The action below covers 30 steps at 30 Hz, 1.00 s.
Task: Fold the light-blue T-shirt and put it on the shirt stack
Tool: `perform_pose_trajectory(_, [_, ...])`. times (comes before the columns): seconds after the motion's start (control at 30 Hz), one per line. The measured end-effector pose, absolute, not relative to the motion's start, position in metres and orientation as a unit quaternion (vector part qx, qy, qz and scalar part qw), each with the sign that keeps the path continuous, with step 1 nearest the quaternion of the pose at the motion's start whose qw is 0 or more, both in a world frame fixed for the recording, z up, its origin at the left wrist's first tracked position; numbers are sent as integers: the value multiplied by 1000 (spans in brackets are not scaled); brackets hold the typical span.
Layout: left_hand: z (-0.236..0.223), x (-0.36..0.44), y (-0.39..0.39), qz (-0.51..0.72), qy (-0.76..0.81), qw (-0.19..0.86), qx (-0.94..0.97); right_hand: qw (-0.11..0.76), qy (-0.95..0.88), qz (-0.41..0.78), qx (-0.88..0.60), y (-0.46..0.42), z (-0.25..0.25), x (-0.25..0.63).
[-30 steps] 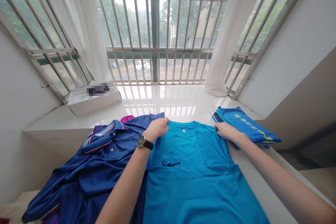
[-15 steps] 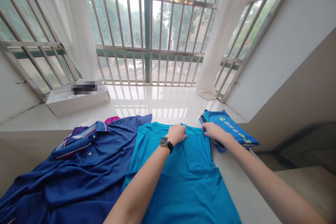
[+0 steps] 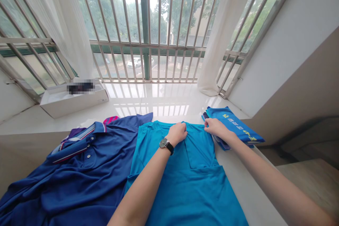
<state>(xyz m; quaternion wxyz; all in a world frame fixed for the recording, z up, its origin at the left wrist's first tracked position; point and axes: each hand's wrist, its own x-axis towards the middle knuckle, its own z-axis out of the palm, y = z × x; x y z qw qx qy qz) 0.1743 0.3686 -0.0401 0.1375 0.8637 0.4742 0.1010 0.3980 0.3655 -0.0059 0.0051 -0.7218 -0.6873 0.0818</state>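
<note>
I've got the left hand (image 3: 178, 133) pinching the teal shirt (image 3: 185, 190) near the neckline, right hand (image 3: 215, 128) its corner. Sleeve (image 3: 200, 152) folded in; stack (image 3: 234, 123) done; navy polo (image 3: 76, 173) unfolded.

Plain bright teal on the T-shirt (image 3: 185, 197); deep blue on the polo shirt (image 3: 106, 162), with red and white lines edging the collar (image 3: 75, 142). White and yellow lettering over mid-blue on the top folded garment (image 3: 234, 122) by the white sill (image 3: 169, 113)'s right edge, pink with darker stripes on the cloth (image 3: 110, 119) beyond the polo shirt, white on the box (image 3: 76, 104) at the back left corner.
</note>
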Motion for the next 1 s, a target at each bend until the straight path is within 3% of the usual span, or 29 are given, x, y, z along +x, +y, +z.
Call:
perform_pose_trajectory(0.27, [-40,190,353,135,388,99,907,93,-664,89,-737,373,-35,379])
perform_pose_trajectory(0.63, [-38,192,348,107,363,110,919,196,-652,199,-705,370,-51,387])
perform_pose_trajectory(0.83, [11,180,339,128,302,133,935,215,-711,163,-649,350,-60,384])
perform_pose_trajectory(1.0, [61,138,318,133,327,86,932,242,-721,137,-635,340,-59,373])
